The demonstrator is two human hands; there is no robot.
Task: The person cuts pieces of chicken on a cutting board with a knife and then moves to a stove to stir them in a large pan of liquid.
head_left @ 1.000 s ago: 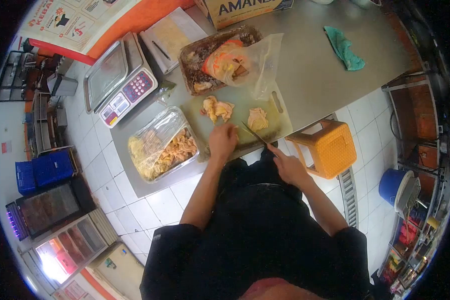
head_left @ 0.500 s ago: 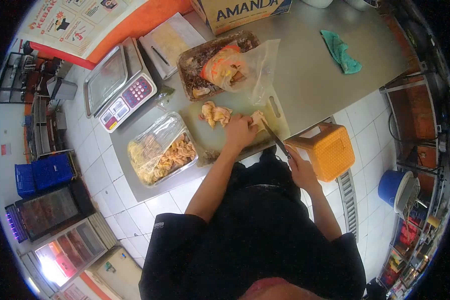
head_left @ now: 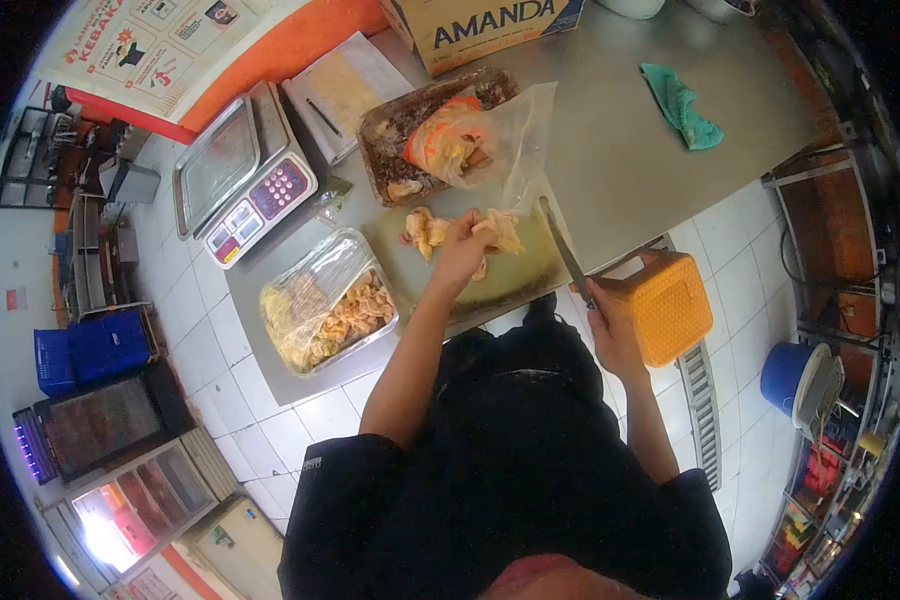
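My left hand [head_left: 460, 255] is closed on a pale piece of meat, apparently chicken [head_left: 503, 231], over the cutting board [head_left: 530, 272]. A small scrap of the same meat lies just under the fingers. In my right hand [head_left: 613, 330] is a knife [head_left: 564, 250], its blade pointing up and left past the board's right edge, apart from the meat. More chicken pieces [head_left: 423, 234] rest on the board left of my left hand. A clear tray of cut chicken [head_left: 330, 305], partly covered by plastic film, sits beside the board's left end.
Behind the board stands a stained metal pan [head_left: 385, 125] holding a plastic bag [head_left: 455, 140]. A digital scale [head_left: 260, 205], papers with a pen [head_left: 345, 90], a cardboard box [head_left: 490, 30] and a green cloth [head_left: 680, 105] share the table. An orange stool [head_left: 660, 305] is at my right.
My left hand has lifted the chicken piece and moved left and slightly up with it. The knife has come away from the meat, towards the right.
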